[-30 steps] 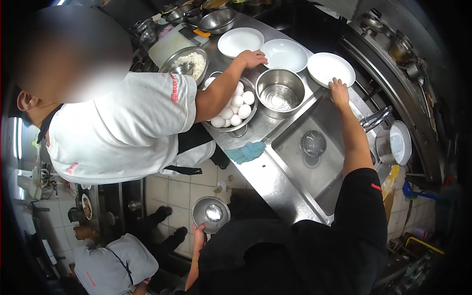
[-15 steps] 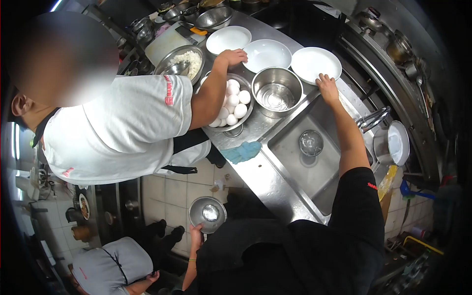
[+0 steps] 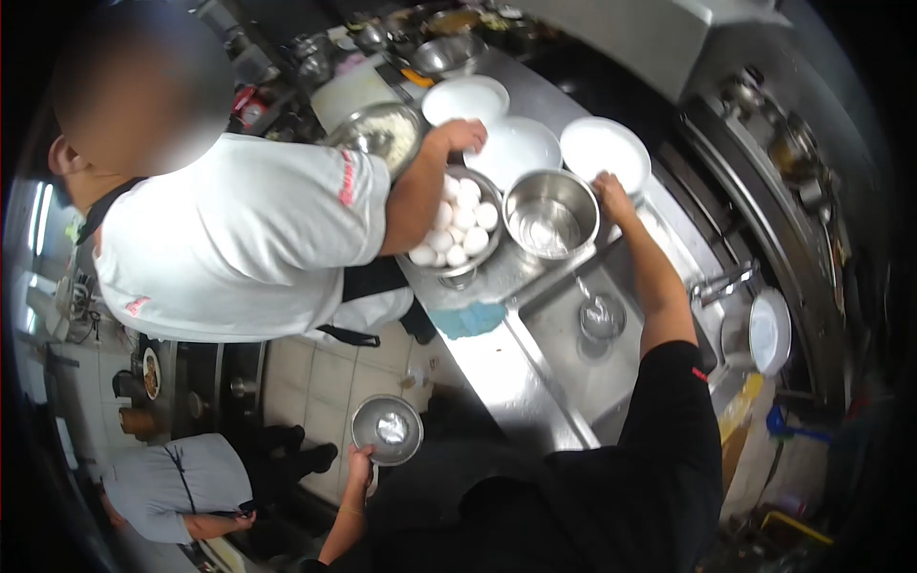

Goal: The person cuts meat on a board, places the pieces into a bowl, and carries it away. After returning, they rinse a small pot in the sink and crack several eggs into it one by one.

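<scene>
My left hand [image 3: 360, 466] grips the rim of a small metal bowl [image 3: 387, 431] held low over the floor. My right hand [image 3: 612, 196] reaches across the sink; its bent fingers are at the right rim of a deep metal pot [image 3: 551, 215], close to the near edge of a white plate [image 3: 606, 156]. Whether they grip the pot is unclear. Left of the pot stands a metal bowl of white eggs [image 3: 458, 239]. A co-worker's hand [image 3: 465, 137] is over the middle white plate [image 3: 516, 153], with another white plate [image 3: 465, 100] behind it.
A co-worker in a white shirt [image 3: 248, 239] leans in from the left. The sink [image 3: 564, 363] holds a metal ladle [image 3: 602, 317] under the faucet [image 3: 723, 284]. A blue cloth [image 3: 468, 320] lies on the counter edge. Another person [image 3: 177, 482] stands lower left.
My right hand has moved left from the right plate to the pot's rim. The co-worker's hand has shifted slightly over the middle plate. The view has tilted.
</scene>
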Tool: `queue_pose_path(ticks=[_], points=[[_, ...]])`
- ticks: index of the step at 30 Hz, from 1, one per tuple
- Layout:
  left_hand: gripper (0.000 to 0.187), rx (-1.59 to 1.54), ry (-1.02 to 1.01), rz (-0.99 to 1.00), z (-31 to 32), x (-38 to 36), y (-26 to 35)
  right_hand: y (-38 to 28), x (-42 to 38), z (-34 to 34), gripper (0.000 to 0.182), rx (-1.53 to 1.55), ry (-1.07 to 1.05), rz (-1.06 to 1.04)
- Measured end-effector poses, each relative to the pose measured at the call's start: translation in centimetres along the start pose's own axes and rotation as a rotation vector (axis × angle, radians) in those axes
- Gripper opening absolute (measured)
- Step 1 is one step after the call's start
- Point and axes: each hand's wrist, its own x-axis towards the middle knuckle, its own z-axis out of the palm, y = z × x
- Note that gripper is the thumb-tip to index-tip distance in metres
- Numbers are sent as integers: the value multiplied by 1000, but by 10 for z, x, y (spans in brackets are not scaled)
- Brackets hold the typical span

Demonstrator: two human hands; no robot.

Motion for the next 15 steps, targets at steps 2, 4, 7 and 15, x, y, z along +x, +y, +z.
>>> queue_pose_path(ticks=[2,4,7,15], points=[[35,84,-24,-5,1,2,1,18,20,20,26,83,59,-35],[38,103,-5,49,8,-1,11,15,45,8,27,48,-56,-50],[37,142,74,23,17,-11,22,23,68,14,32,22,-240,3],[39,68,39,-13,4,1,-4,-18,92,-3,41,-183,-248,-2]])
